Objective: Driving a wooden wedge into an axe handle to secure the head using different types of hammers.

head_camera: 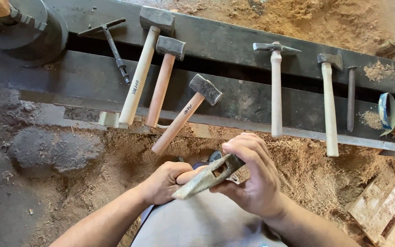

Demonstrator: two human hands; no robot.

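Observation:
My right hand [252, 176] grips a grey metal hammer head [206, 176] with an eye hole through it, held tilted in front of my body. My left hand [165, 181] holds a wooden handle [190, 174] whose end meets the head at its eye. Both hands are close together above the sawdust-covered ground.
A dark metal lathe bed [234, 45] runs across the top. On it lie three sledge-type hammers [161, 82], a pick hammer [276, 87], a small axe-like hammer [329, 105], a T-handled chuck key [113, 45], a metal punch [350, 98] and a tape roll [387, 112]. A chuck [28, 27] sits at top left, wooden slats [389, 210] at bottom right.

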